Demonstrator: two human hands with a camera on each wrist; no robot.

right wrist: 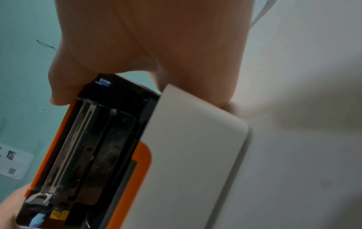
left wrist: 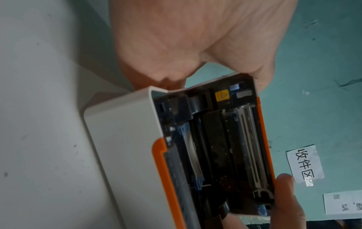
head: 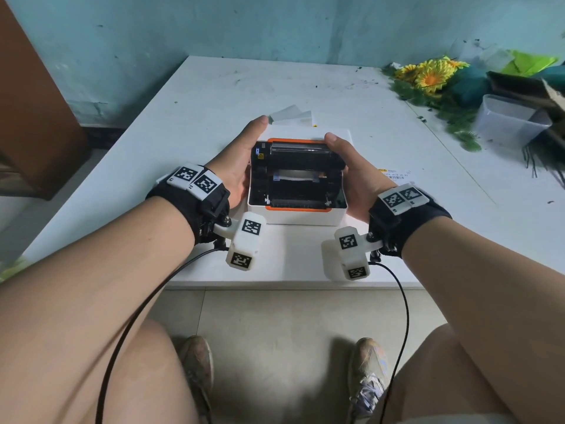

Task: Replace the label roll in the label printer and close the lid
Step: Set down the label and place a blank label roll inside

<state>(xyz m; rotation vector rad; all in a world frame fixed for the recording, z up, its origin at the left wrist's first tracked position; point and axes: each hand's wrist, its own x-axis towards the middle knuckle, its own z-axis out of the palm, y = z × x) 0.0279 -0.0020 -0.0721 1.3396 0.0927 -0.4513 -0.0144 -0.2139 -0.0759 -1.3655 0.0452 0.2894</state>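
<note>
A white label printer (head: 296,216) with orange trim sits near the table's front edge. Its lid (head: 298,148) is raised partway, with the black inside and metal print bar facing me. A strip of white label paper (head: 295,175) shows in the bay. My left hand (head: 244,157) grips the lid's left side, thumb on the upper corner. My right hand (head: 345,166) grips the right side the same way. The fingers behind the lid are hidden. The left wrist view shows the lid (left wrist: 235,139) above the base (left wrist: 121,155). The right wrist view shows the lid (right wrist: 82,147) and base (right wrist: 186,155).
Loose white sheets (head: 290,114) lie just behind the printer and printed labels (head: 394,175) to its right. Artificial sunflowers (head: 428,76), greenery and a clear plastic tub (head: 507,119) crowd the back right. A brown cabinet (head: 30,117) stands at left. The table's front edge (head: 275,284) is close.
</note>
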